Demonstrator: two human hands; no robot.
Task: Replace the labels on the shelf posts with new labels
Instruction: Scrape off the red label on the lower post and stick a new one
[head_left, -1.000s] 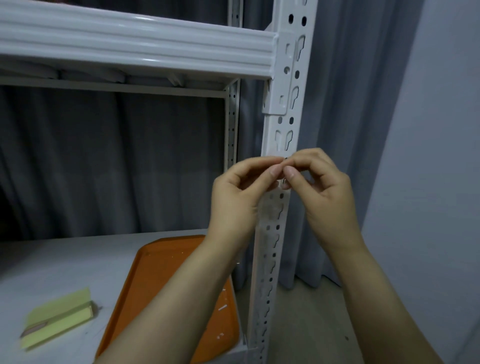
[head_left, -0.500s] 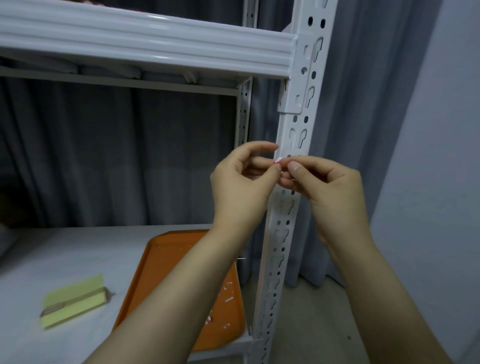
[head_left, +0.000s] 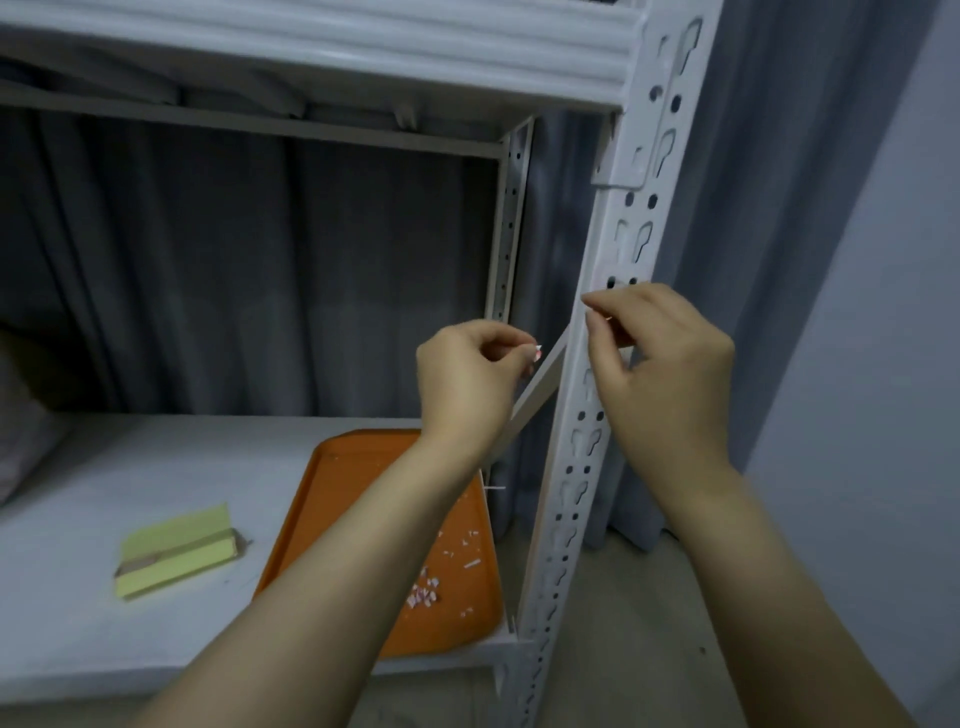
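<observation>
A white perforated shelf post (head_left: 631, 223) runs up the right of the view. My right hand (head_left: 660, 364) rests against it at mid height, thumb and forefinger pinched at the post's left edge; I cannot tell what they hold. My left hand (head_left: 467, 384) has come away to the left of the post and pinches a tiny white and pink label scrap (head_left: 537, 352) between its fingertips. Below lies an orange tray (head_left: 343, 499) holding several small torn label bits (head_left: 427, 592).
A pad of yellow-green labels (head_left: 176, 551) lies on the white shelf board (head_left: 130, 467), left of the tray. A white beam (head_left: 322, 41) crosses overhead. Behind are the rear post (head_left: 511, 218) and a grey curtain (head_left: 260, 270). A grey wall (head_left: 883, 364) stands at right.
My left hand has pulled away from the post to the left with a small scrap pinched in it. The right hand stays at the post. The view has tilted down and closer.
</observation>
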